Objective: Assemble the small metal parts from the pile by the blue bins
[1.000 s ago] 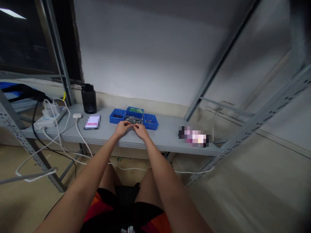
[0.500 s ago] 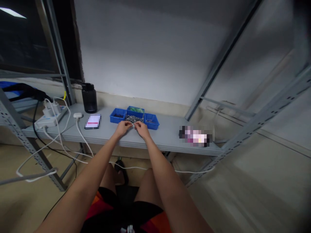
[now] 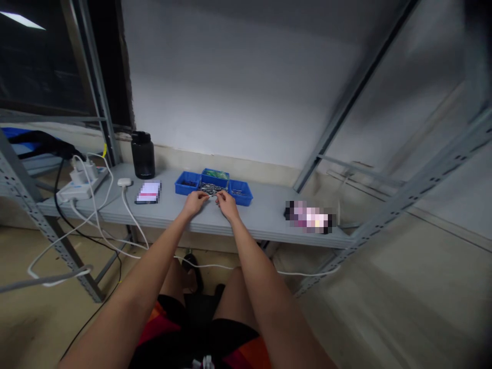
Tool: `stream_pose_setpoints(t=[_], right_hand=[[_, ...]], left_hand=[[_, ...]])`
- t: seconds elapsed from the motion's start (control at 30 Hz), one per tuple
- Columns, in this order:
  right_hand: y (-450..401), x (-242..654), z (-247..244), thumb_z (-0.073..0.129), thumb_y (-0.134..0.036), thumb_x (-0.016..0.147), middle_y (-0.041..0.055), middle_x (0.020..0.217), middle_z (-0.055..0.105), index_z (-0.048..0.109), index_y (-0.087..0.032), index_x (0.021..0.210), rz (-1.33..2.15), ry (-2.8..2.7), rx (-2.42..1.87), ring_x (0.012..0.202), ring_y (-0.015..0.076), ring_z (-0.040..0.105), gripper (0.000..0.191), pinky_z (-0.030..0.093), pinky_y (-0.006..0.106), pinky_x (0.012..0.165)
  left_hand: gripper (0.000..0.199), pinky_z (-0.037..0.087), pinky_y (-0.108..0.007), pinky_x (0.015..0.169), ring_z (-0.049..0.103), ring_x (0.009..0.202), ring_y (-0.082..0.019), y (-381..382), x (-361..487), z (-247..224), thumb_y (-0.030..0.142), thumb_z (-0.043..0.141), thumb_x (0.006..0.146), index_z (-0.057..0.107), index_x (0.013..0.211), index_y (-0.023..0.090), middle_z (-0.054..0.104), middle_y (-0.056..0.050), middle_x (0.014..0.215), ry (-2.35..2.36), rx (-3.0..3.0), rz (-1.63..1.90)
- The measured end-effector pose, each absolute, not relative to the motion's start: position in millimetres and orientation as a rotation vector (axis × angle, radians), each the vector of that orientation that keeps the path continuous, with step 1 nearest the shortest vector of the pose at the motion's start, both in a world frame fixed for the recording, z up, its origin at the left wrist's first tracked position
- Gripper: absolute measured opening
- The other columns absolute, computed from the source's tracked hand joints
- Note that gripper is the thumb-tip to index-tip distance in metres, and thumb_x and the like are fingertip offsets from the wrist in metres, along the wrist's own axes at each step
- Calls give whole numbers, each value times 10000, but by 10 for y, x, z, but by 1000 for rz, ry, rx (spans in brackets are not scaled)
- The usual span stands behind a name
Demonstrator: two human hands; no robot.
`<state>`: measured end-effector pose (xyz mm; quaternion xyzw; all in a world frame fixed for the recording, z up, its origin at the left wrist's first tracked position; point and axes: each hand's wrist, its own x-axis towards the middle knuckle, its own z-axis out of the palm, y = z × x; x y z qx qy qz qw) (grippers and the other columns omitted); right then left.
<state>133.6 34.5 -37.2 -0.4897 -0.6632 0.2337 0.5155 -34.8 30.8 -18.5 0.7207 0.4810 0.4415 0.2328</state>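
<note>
My left hand and my right hand are just above the front part of the grey shelf, fingertips pinched and facing each other. Between them stretches a thin, light-coloured stick-like piece, held at both ends; its exact kind is too small to make out. Right behind the fingers lies a pile of thin shiny metal pieces. Around this pile stand a blue bin with dark small parts on the left, a blue bin with green-wrapped contents at the back, and a blue bin with a few metal pieces on the right.
On the shelf at left are a phone, a dark bottle, a white charger plug and a power strip with trailing cables. A blurred-out object lies at right. Metal uprights frame the shelf.
My hands have moved slightly apart, the right one a little to the right. The thin piece between them now shows more clearly. The view has shifted slightly.
</note>
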Motion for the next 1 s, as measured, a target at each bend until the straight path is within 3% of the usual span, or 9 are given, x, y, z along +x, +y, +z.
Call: stream_pose_setpoints(t=[0.23,0.5,0.73,1.0], right_hand=[[297,1332,-334,490,-285,899,-5,693,661,645,-211,847,499,-1722,-1263,684,160,611,180,444,255,701],[289,1300,-354,589,-200,880,63,921,738,728,-224,858,269,-2053,-1221,864,205,640,142,441,287,798],[303,1324,-336,557,-209,873,52,876,736,725,-204,866,356,-1899,-1265,813,192,638,168,450,280,779],[324,1358,-314,539,-291,838,35,845,719,692,-185,857,470,-1622,-1201,802,184,626,187,462,283,796]], left_hand=[[212,474,-300,787,642,800,-211,290,-351,-182,272,570,807,723,858,135,748,-92,876,1308,1936,1308],[226,470,-286,749,611,768,-197,298,-357,-178,293,559,807,713,856,134,726,-68,819,1281,1952,1329],[249,482,-301,793,637,804,-210,290,-359,-175,272,562,827,735,916,118,741,-96,889,1318,1974,1338],[198,482,-303,834,667,863,-232,313,-330,-230,273,605,813,771,870,180,761,-88,906,1338,2313,917]])
